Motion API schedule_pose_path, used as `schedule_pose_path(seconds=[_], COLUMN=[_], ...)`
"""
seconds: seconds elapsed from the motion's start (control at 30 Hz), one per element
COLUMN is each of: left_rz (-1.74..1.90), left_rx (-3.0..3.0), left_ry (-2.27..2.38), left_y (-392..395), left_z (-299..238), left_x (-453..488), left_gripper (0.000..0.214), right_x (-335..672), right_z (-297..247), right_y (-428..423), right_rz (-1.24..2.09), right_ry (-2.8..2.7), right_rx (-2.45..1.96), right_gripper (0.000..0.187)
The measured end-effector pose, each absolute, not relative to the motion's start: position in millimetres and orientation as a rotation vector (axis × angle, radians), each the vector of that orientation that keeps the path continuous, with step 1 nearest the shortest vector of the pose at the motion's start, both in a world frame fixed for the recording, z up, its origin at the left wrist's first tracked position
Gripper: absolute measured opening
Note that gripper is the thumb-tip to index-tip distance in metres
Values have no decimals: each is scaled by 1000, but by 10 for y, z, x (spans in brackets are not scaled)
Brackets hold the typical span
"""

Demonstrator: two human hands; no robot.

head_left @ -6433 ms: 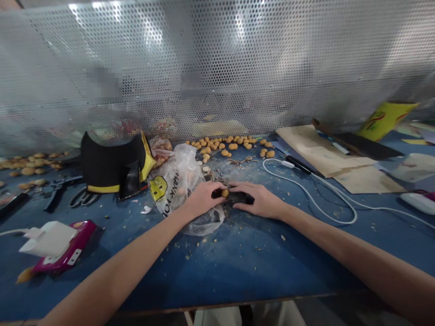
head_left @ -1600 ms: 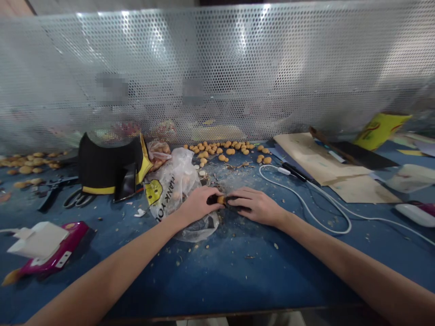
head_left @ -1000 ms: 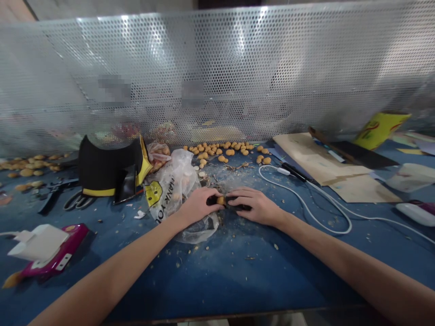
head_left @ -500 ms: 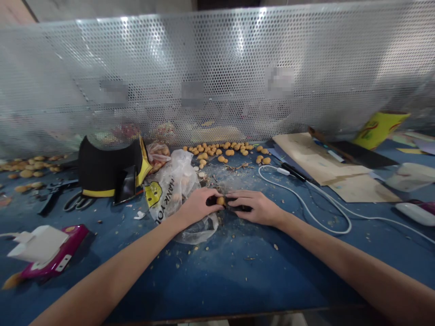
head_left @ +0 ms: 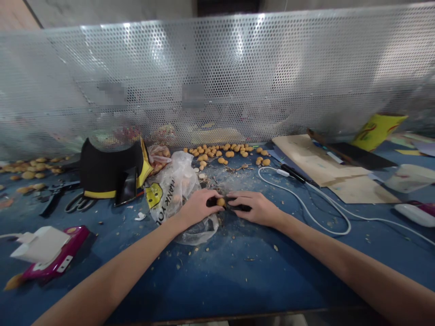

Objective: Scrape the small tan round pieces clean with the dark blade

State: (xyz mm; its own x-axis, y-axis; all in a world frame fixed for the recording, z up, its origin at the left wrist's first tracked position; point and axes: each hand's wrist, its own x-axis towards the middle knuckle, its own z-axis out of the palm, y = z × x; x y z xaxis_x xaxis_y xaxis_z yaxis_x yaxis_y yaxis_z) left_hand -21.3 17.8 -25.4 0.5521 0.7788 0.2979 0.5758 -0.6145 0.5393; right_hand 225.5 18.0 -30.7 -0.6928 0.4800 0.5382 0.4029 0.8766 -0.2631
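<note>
Over the middle of the blue table, my left hand [head_left: 200, 206] is closed, its thumb and fingers pinching a small tan gourd [head_left: 220, 202]. My right hand [head_left: 256, 207] is just right of it, fingers bent and pointing at the gourd. It is closed round a dark slim thing [head_left: 242, 208] whose kind I cannot make out; its tip seems to be at the gourd. A dark patch also shows inside my left hand. Beneath my left hand and wrist lies a crumpled clear plastic bag [head_left: 180, 176] with a yellow face print.
Loose gourds [head_left: 229, 154] line the back by a perforated metal screen [head_left: 217, 68]. To the left are a black-and-yellow holder [head_left: 110, 165], scissors [head_left: 79, 202] and a magenta power strip [head_left: 74, 240] with a white plug. On the right lie a white cable [head_left: 306, 208] and brown cardboard [head_left: 319, 158].
Both hands keep nearly the same place and grip. The view has shifted slightly, so the scene sits a little lower.
</note>
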Motion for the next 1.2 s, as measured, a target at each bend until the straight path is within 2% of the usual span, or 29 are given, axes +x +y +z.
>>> schedule_pose_path(seconds=[1.2], left_rz=[725], left_rx=[2392], left_ry=[1112], left_y=[167], left_z=[-222], left_x=[-202], left_gripper=[28], right_x=[2255], right_z=[-307], right_y=[177], right_rz=[96], right_ry=[-2410], right_rx=[-612], right_gripper=[21])
